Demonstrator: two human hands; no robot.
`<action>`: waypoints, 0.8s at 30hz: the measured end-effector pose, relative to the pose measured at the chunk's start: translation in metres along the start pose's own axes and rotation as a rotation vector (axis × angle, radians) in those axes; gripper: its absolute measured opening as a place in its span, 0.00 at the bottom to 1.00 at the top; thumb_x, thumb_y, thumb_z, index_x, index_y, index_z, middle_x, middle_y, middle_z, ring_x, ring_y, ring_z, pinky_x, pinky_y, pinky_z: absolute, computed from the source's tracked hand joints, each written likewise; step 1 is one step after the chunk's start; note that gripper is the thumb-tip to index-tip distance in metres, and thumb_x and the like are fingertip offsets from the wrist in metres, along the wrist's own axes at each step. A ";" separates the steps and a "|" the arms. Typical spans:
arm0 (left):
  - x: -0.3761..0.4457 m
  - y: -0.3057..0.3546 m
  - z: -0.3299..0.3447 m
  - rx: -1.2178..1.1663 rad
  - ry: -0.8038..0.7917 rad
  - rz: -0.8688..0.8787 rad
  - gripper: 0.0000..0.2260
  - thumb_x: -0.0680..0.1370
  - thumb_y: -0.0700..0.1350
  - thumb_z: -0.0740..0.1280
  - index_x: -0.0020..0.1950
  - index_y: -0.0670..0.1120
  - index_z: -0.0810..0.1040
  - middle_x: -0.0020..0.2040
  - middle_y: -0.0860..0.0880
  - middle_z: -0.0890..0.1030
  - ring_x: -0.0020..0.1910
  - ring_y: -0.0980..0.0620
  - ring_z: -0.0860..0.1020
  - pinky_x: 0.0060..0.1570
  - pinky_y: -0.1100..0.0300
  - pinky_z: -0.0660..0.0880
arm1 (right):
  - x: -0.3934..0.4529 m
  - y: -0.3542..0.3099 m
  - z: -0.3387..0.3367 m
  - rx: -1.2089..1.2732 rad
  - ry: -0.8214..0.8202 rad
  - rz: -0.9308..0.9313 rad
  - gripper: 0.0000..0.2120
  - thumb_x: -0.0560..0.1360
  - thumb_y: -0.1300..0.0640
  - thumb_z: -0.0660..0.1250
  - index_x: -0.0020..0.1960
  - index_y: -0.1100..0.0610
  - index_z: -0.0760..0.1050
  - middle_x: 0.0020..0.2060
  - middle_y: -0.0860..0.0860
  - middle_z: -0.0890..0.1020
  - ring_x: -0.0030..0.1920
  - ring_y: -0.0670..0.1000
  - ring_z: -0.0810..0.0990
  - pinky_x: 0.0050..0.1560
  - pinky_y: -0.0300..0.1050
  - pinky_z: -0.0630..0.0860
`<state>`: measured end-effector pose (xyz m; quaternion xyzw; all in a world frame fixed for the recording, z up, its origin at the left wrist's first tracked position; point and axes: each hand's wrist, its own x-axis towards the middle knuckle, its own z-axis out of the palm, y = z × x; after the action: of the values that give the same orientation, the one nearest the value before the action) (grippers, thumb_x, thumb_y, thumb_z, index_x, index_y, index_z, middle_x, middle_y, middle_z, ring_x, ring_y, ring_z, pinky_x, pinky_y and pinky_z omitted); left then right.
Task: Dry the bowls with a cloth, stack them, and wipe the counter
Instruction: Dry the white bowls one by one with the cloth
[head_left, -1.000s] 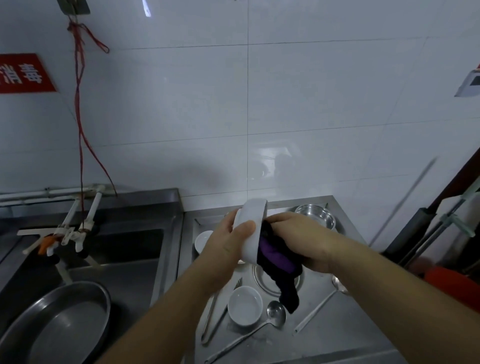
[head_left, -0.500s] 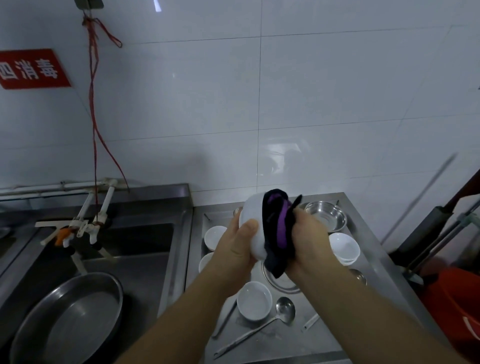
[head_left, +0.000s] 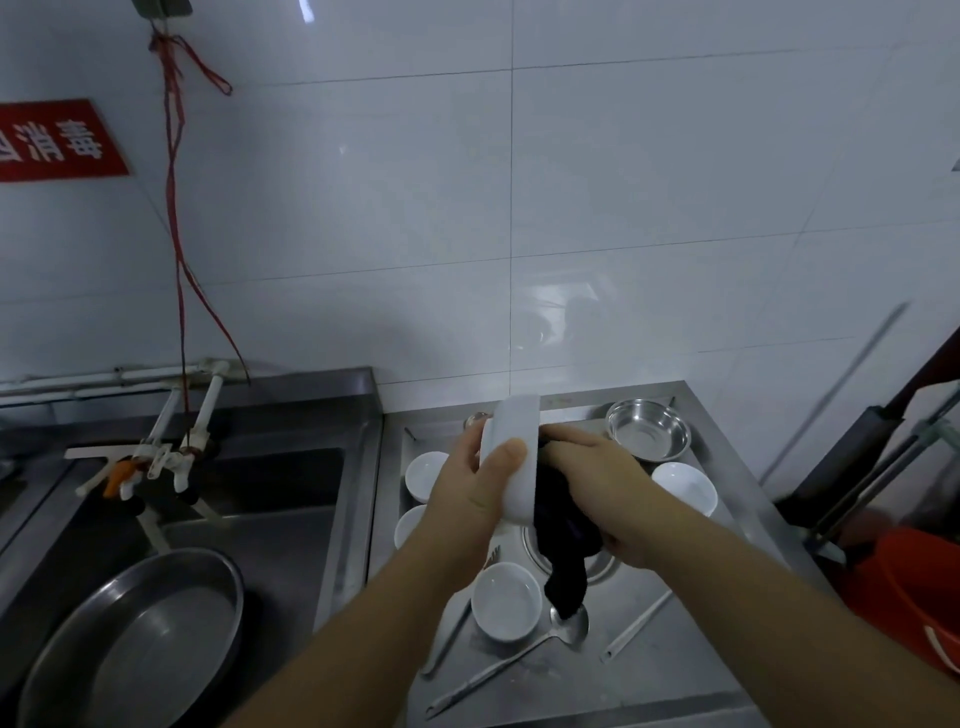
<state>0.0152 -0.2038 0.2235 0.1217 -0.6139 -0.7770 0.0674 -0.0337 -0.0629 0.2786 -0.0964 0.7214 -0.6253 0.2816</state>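
Observation:
My left hand (head_left: 475, 488) grips a white bowl (head_left: 511, 457) held on edge above the steel counter (head_left: 675, 670), thumb over its rim. My right hand (head_left: 597, 480) holds a dark cloth (head_left: 563, 535) pressed into the bowl's open side; the cloth's tail hangs down over the counter. Several white bowls stand on the counter: one at the front (head_left: 506, 600), two at the left (head_left: 426, 475) (head_left: 408, 525), one at the right (head_left: 685, 486). A steel bowl (head_left: 649, 428) sits at the back right.
A ladle (head_left: 569, 626) and other utensils (head_left: 636, 631) lie on the counter front. A sink with a large steel pan (head_left: 135, 644) and white taps (head_left: 156, 460) is at the left. A red bucket (head_left: 909, 597) and mop handles (head_left: 857, 457) stand at the right.
The bowl has been turned back on edge, and the cloth with my right hand has gone from over its outside to its inner side, hanging lower.

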 end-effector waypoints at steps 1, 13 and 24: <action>0.000 0.000 -0.002 0.000 -0.016 0.015 0.36 0.68 0.62 0.73 0.72 0.47 0.75 0.64 0.35 0.81 0.64 0.31 0.80 0.63 0.30 0.78 | -0.002 -0.001 -0.001 0.123 0.001 0.047 0.14 0.80 0.60 0.63 0.53 0.52 0.87 0.52 0.58 0.88 0.50 0.59 0.87 0.48 0.53 0.84; -0.011 -0.009 -0.013 0.361 -0.150 0.145 0.33 0.72 0.54 0.75 0.75 0.61 0.67 0.63 0.55 0.78 0.56 0.62 0.82 0.46 0.63 0.83 | 0.006 0.014 -0.007 0.761 -0.052 0.261 0.22 0.77 0.41 0.70 0.53 0.59 0.88 0.50 0.58 0.88 0.46 0.60 0.88 0.44 0.54 0.85; -0.007 -0.007 -0.024 0.000 -0.033 -0.312 0.31 0.82 0.68 0.57 0.66 0.43 0.81 0.56 0.46 0.84 0.51 0.49 0.81 0.55 0.54 0.79 | 0.013 0.024 -0.012 0.921 -0.007 0.002 0.14 0.72 0.45 0.73 0.49 0.54 0.87 0.42 0.54 0.84 0.39 0.56 0.84 0.41 0.48 0.81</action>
<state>0.0289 -0.2224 0.2120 0.2027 -0.5886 -0.7799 -0.0645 -0.0456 -0.0541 0.2524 0.0375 0.3673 -0.8802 0.2983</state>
